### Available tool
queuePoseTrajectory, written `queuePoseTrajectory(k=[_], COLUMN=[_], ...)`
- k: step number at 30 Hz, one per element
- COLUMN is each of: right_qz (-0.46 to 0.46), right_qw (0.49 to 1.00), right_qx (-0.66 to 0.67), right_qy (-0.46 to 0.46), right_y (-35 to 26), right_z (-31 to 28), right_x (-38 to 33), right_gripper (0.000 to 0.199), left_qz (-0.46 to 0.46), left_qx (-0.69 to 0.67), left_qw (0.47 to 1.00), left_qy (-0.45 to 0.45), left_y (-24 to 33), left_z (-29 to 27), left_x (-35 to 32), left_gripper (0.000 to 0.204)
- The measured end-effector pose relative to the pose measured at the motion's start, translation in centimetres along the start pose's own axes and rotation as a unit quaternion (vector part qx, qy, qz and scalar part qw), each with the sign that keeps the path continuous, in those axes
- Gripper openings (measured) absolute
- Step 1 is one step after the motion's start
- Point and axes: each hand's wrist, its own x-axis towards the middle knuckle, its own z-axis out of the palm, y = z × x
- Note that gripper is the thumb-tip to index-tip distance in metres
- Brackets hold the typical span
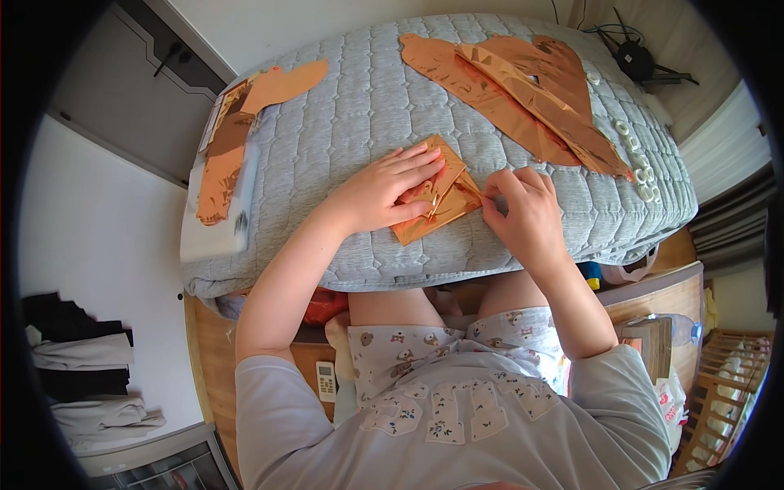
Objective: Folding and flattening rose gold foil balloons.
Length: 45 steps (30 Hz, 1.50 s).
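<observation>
A shiny copper-coloured foil balloon [453, 214], flat and folded into a rough square, lies near the front edge of the quilted grey mattress [359, 253]. My left hand [396, 186] rests flat on its upper left part with the fingers stretched out, pressing it down. At the right corner, the thumb and fingers of my right hand [523, 208] are closed in a pinch on the foil. A loose folded flap with a slim pale edge shows between the two hands. What is under my left palm stays hidden.
More flat foil balloons [506, 98] lie in a pile at the far right. Others [224, 155] lie on a white clear-wrapped pack [214, 233] at the left. Several small white rolls [645, 175] line the right edge. A black router [633, 59] stands behind.
</observation>
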Motion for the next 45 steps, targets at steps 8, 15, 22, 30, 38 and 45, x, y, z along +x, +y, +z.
queuePoseTrajectory(k=[8, 15, 22, 30, 38, 45], right_qz=[-0.081, -0.082, -0.065, 0.006, 0.107, 0.179], right_qw=[0.994, 0.991, 0.996, 0.998, 0.987, 0.983], right_qx=[-0.068, -0.082, -0.019, 0.021, 0.116, 0.026], right_qy=[-0.02, -0.069, -0.06, -0.062, 0.002, 0.026], right_y=[-0.5, -2.0, -2.0, -1.5, -0.6, -3.0], right_z=[-0.2, -0.8, -0.5, -1.3, 1.4, 3.8], right_x=[-0.7, -2.8, -3.3, -3.9, 1.6, 3.2], right_gripper=[0.016, 0.035, 0.044, 0.042, 0.027, 0.033], left_qz=[0.004, 0.007, 0.007, 0.006, 0.006, -0.002], left_qx=[-0.007, 0.0, 0.003, 0.002, 0.025, 0.013], left_qw=[1.0, 1.0, 1.0, 1.0, 1.0, 1.0], left_qy=[0.001, 0.006, 0.003, -0.002, 0.0, 0.014], left_y=[0.0, 0.0, 0.1, 0.1, -0.2, 0.0], left_z=[0.0, -0.1, -0.1, -0.1, 0.0, 0.4], left_x=[0.1, 0.1, 0.0, 0.0, 0.0, 0.0], left_gripper=[0.066, 0.068, 0.069, 0.069, 0.064, 0.063])
